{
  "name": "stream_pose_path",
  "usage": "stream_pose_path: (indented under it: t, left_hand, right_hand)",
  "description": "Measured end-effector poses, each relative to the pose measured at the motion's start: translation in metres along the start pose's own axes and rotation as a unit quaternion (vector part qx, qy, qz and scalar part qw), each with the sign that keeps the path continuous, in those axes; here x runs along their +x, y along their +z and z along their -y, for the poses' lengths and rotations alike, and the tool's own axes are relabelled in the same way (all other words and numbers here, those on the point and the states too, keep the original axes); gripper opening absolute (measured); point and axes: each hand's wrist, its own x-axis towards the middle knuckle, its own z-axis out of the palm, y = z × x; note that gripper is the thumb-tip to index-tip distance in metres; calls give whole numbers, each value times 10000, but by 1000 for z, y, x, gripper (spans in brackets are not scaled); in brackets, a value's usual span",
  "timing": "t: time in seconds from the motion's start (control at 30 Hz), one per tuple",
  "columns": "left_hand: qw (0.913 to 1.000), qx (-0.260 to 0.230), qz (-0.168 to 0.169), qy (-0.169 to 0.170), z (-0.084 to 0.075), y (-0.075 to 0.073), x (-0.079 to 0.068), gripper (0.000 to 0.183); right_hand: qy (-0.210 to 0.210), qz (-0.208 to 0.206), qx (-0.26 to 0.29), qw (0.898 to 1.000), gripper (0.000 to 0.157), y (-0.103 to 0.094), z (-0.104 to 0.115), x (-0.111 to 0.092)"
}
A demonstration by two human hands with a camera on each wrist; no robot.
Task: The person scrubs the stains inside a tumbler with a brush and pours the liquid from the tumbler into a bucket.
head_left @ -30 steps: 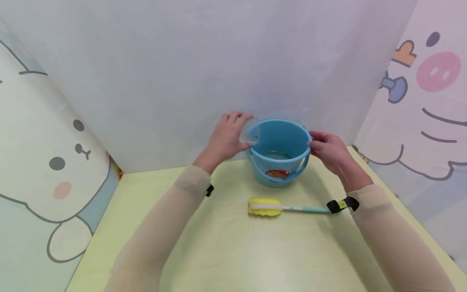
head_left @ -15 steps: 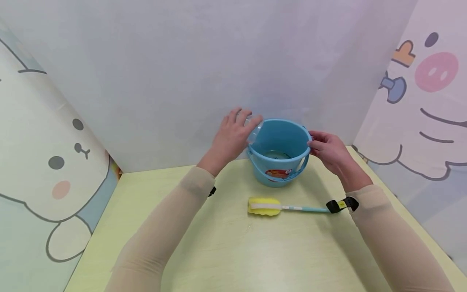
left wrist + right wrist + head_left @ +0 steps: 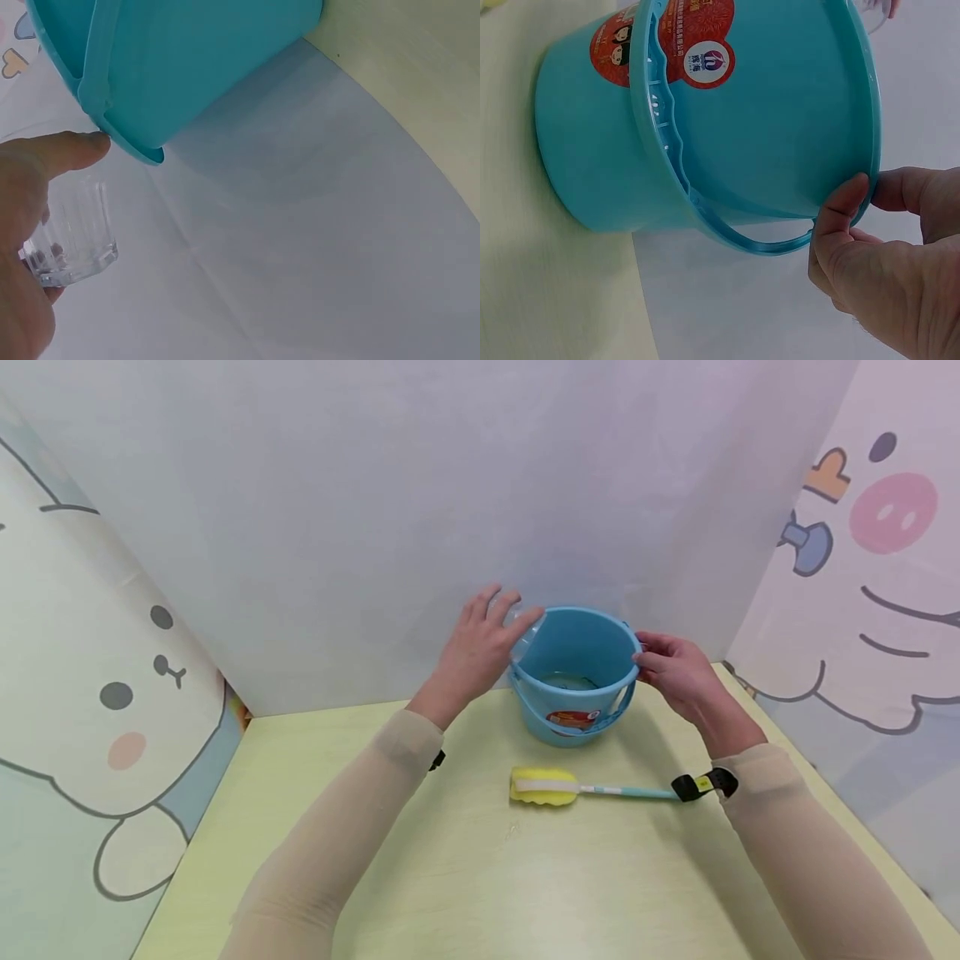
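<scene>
A blue plastic bucket (image 3: pixel 577 700) stands upright by the back wall, its handle hanging down in front. My left hand (image 3: pixel 474 647) grips a clear drinking glass (image 3: pixel 79 232) by its sides, tilted at the bucket's left rim. In the left wrist view the thumb lies close to that rim. The back of the hand hides much of the glass in the head view. On the bucket's right side, my right hand (image 3: pixel 885 255) pinches the rim between thumb and fingers. Something clear, perhaps water, shows at the bucket's bottom.
A sponge brush (image 3: pixel 544 786) with a yellow head and a teal handle lies on the pale table (image 3: pixel 465 877) in front of the bucket. A white cloth wall (image 3: pixel 337 543) rises directly behind. Cartoon-printed sheets (image 3: pixel 67 693) stand at both sides.
My left hand has shifted slightly right, turning the glass further over towards the bucket's mouth. The right hand keeps its hold on the rim, and the bucket and brush stay in place.
</scene>
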Motion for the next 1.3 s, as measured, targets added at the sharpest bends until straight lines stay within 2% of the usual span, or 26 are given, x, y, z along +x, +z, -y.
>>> stream_pose_path:
  t: [0.23, 0.37, 0.57, 0.87, 1.03, 1.13, 1.3]
  left_hand:
    - [9955, -750, -12, -586, 3, 2, -8, 82]
    - [9838, -1435, -119, -1067, 0, 1, -16, 83]
    - [9482, -2614, -578, -1711, -9, -7, -30, 87]
    - [8931, -3768, -958, -2264, -25, -14, -57, 91]
    - [8550, -4403, -810, -2618, -38, -18, -78, 91]
    - [8361, -4648, -610, -2849, -45, -19, -90, 91]
    - [8147, -4871, -321, -3129, -53, -18, -109, 91]
  right_hand:
    - [-6, 4, 26, 10000, 54, 1, 1, 1]
    - [1, 6, 41, 10000, 54, 2, 1, 2]
    - [82, -37, -5, 10000, 56, 1, 1, 4]
    - [127, -14, -77, 9999, 57, -1, 3, 4]
    - [99, 16, -120, 9999, 57, -1, 4, 3]
    - [110, 26, -131, 9999, 57, -1, 5, 3]
    - [105, 34, -160, 9998, 57, -1, 5, 3]
